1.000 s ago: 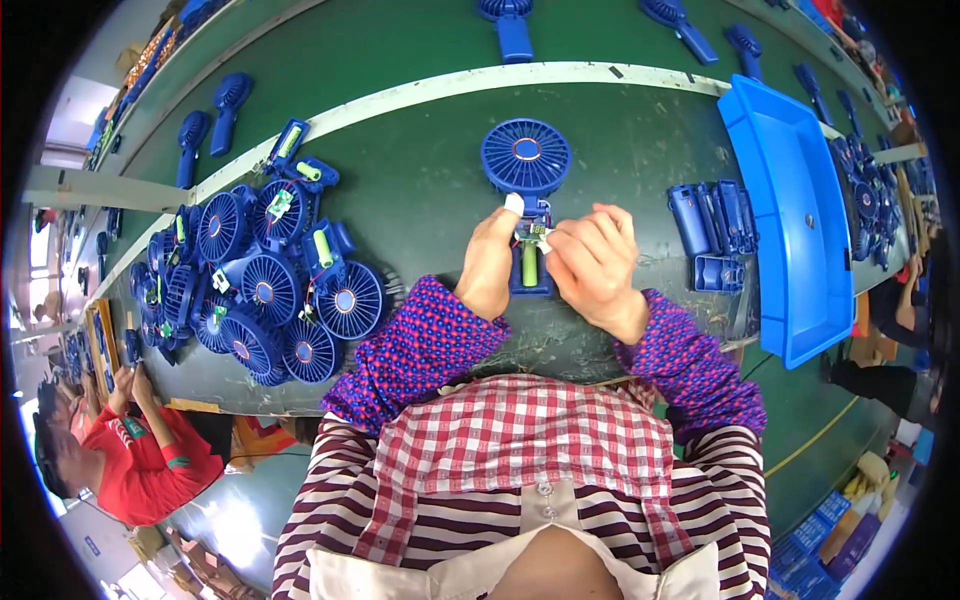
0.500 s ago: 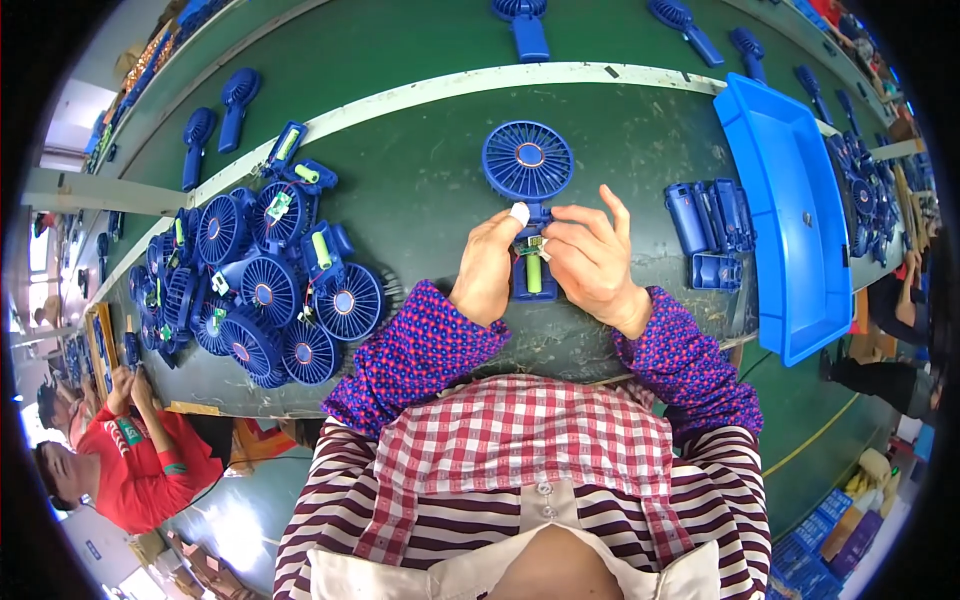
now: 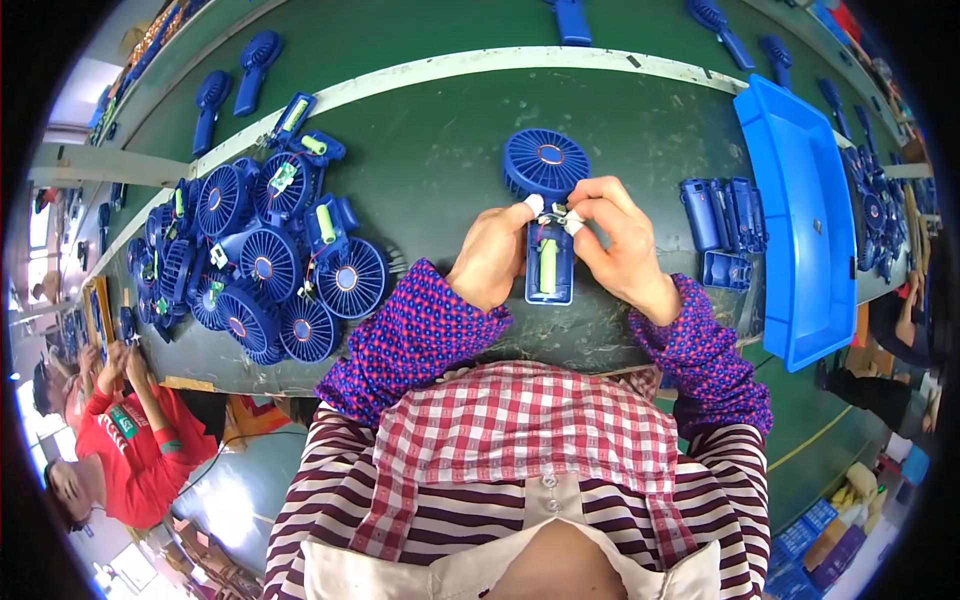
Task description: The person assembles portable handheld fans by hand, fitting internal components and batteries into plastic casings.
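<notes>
A blue handheld fan [image 3: 547, 163] lies in front of me, its round head pointing away and its handle toward me. The handle is uncovered, so a pale green battery cell [image 3: 548, 266] and some wiring show inside. My left hand [image 3: 492, 254] grips the handle's left side near the neck, with a white covering on the thumb tip. My right hand [image 3: 622, 245] pinches at the neck from the right, fingers closed on a small part with thin wires [image 3: 560, 211]. A white covering shows on one of its digits too. The fingers partly hide that small part.
A heap of open fans [image 3: 262, 265] with cells and circuit boards lies at left. Several blue handle covers [image 3: 722, 218] sit at right beside a blue plastic tray [image 3: 805, 225]. Finished-looking fans [image 3: 257, 70] lie beyond the white strip [image 3: 440, 72]. A person in red [image 3: 145, 450] works at left.
The circuit board over the handle has moved toward the neck, uncovering the handle's inside and the cell. My right hand's fingers have closed in at the neck. The view has shifted slightly.
</notes>
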The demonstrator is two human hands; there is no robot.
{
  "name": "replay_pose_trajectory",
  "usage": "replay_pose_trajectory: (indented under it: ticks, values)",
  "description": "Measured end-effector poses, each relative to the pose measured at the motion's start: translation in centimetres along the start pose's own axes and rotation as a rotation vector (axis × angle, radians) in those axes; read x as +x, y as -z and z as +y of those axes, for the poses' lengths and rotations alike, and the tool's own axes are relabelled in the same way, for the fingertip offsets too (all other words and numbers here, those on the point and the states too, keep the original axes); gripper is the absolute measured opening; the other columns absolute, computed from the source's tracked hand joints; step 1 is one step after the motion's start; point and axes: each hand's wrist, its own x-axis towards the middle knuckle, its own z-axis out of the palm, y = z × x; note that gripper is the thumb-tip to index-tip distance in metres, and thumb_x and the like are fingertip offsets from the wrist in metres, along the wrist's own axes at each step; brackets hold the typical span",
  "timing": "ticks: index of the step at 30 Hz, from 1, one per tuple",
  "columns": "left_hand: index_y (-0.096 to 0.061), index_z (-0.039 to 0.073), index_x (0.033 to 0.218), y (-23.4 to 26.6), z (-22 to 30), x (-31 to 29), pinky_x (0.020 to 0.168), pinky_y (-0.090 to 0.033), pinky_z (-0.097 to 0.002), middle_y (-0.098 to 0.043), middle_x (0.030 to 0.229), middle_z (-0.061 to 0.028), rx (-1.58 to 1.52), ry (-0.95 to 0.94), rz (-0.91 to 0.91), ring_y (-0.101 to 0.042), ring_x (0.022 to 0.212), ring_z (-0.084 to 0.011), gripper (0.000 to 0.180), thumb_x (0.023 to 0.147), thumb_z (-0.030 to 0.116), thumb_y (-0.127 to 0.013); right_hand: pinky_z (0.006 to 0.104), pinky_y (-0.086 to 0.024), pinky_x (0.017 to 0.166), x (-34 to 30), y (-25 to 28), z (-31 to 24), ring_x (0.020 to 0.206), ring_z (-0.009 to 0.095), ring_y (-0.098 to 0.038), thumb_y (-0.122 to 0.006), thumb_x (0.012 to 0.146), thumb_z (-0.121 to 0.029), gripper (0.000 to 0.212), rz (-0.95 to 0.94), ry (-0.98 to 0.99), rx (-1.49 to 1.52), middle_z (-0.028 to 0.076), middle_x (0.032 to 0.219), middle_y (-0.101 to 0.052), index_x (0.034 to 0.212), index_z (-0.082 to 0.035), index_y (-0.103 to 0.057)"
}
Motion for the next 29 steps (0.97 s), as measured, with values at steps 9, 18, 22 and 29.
replay_pose_trajectory:
  ticks: [9,18,22,29]
  values:
    - [-0.058,0.002,0.086,0.33,-0.17,0.19,0.048,-0.045,-0.0273,-0.059,0.073,-0.0035,0.03,0.022,0.011,-0.055,0.057,-0.0116,0.023,0.089,0.024,-0.05,0.0308,-0.046,0.072,0.45,0.47,-0.19,0.083,0.025,-0.057,-0.054,0.069,0.007,0.012,-0.105,-0.042,-0.015,0.012,0.093,-0.053,0.08,0.002,-0.054]
    - [-0.058,0.002,0.088,0.44,-0.15,0.19,0.048,-0.045,-0.0271,-0.059,0.074,-0.0035,0.026,0.023,-0.008,-0.056,0.058,-0.0117,0.024,0.089,0.024,-0.05,0.0318,-0.046,0.072,0.71,0.61,-0.06,0.085,0.026,-0.056,-0.055,0.069,0.007,0.012,-0.151,0.004,-0.037,0.013,0.093,-0.053,0.08,0.003,-0.053]
    - [-0.059,0.002,0.089,0.55,-0.12,0.22,0.05,-0.046,-0.0276,-0.06,0.075,-0.0039,0.051,0.033,-0.004,-0.057,0.06,-0.012,0.024,0.089,0.024,-0.049,0.0323,-0.046,0.071,0.63,0.52,0.07,0.085,0.027,-0.056,-0.056,0.067,0.007,0.015,-0.165,0.041,-0.043,0.013,0.094,-0.052,0.082,0.004,-0.053]
    - [-0.057,-0.001,0.095,0.76,-0.33,0.08,0.06,-0.05,-0.0309,-0.061,0.082,-0.0063,0.037,0.077,-0.007,-0.059,0.069,-0.0154,0.027,0.089,0.025,-0.049,0.0378,-0.047,0.074,0.83,0.77,-0.84,0.09,0.031,-0.055,-0.058,0.067,0.006,0.017,-0.286,0.088,-0.205,0.014,0.1,-0.051,0.083,0.004,-0.052]
